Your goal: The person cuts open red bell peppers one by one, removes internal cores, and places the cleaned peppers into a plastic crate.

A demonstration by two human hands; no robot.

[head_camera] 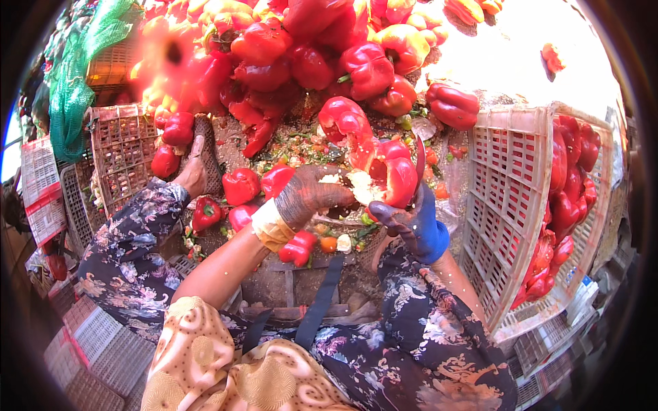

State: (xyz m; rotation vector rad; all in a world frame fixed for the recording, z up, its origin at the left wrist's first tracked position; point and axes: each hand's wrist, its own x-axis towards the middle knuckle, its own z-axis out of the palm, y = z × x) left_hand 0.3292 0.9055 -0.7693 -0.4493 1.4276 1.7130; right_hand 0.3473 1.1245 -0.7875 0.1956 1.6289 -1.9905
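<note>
My left hand [316,194], in a dark stained glove with a pale cuff, has its fingers on the whitish seed core [364,186] at the opened side of a red bell pepper [402,179]. My right hand [411,221], in a blue glove with dark fingers, supports that pepper from below and holds a knife, whose curved blade [420,159] stands up along the pepper's right side. Just beyond, another opened red pepper [342,120] adjoins it; whether they are joined I cannot tell. Several red peppers [240,186] lie on the ground left of my hands.
A big heap of red peppers [308,67] rises ahead. At right, a plastic crate [506,205] holds red pepper pieces [570,174]. Another crate [123,154] and green netting [72,103] are at left. Seeds and scraps [303,146] cover the ground between my feet.
</note>
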